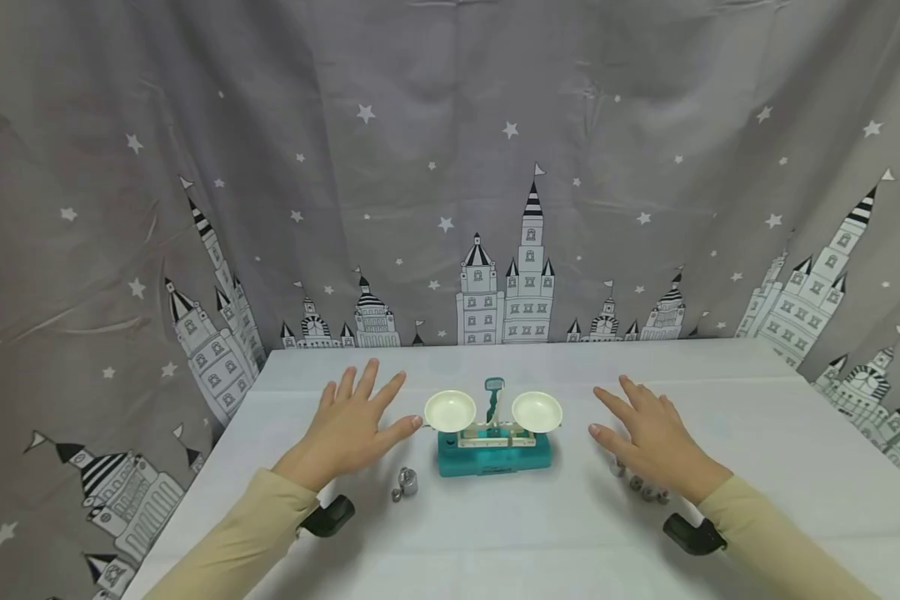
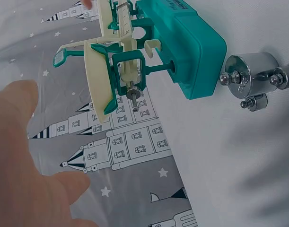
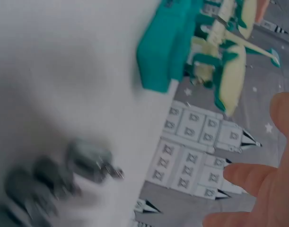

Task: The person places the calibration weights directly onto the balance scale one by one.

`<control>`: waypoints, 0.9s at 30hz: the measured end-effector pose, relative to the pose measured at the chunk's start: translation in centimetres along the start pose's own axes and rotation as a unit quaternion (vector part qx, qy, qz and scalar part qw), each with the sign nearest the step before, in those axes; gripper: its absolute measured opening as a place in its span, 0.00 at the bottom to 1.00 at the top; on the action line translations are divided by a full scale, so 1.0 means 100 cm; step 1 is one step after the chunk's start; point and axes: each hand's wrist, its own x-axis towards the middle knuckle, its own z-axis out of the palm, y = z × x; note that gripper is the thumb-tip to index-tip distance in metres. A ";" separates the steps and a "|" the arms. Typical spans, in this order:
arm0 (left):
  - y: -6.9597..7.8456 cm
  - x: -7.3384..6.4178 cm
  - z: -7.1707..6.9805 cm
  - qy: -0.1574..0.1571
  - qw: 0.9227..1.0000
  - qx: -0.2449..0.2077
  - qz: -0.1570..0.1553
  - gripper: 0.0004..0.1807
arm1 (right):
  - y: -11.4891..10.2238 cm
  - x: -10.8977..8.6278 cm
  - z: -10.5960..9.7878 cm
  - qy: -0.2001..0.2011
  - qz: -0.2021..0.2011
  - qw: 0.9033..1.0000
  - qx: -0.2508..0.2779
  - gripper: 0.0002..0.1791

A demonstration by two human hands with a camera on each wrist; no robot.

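Observation:
A balance scale with a green base (image 1: 495,457) stands on the white table, its two cream pans (image 1: 450,412) side by side above the beam. My left hand (image 1: 348,429) hovers with spread fingers to the left of the scale, thumb tip close to the left pan in the head view. To the right of the scale, my right hand (image 1: 656,442) is also spread, holding nothing. Metal weights (image 2: 253,73) sit below and right of my left hand. Several more weights (image 3: 90,161) stand in a row under my right hand, partly hidden by it in the head view.
The white tabletop (image 1: 495,542) runs back to a grey curtain (image 1: 435,100) printed with castles and stars. A dark wrist camera mount (image 1: 328,517) hangs under the left wrist, and another mount (image 1: 693,535) under the right.

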 end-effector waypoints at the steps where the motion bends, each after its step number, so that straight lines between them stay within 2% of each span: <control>1: 0.000 0.000 0.000 0.000 1.000 0.000 0.001 0.43 | -0.001 -0.001 0.003 -0.001 -0.003 1.000 0.001 0.34; 8: 0.000 0.001 -0.001 0.004 1.000 0.005 -0.001 0.42 | -0.009 -0.004 0.026 -0.023 -0.022 0.999 0.011 0.30; 13: 0.000 0.000 -0.003 0.008 1.000 0.006 0.001 0.41 | -0.015 -0.006 0.042 -0.050 -0.054 0.996 0.046 0.28; 20: 0.002 -0.002 -0.004 0.003 1.000 0.000 0.003 0.40 | -0.021 -0.004 0.056 -0.110 -0.085 0.980 0.146 0.30; 23: 0.000 -0.003 -0.004 0.001 1.000 -0.002 0.001 0.40 | -0.022 -0.002 0.061 -0.124 -0.084 0.972 0.182 0.31; 27: -0.002 -0.004 -0.004 0.001 1.000 -0.008 0.001 0.40 | -0.024 0.001 0.065 -0.131 -0.070 0.967 0.206 0.31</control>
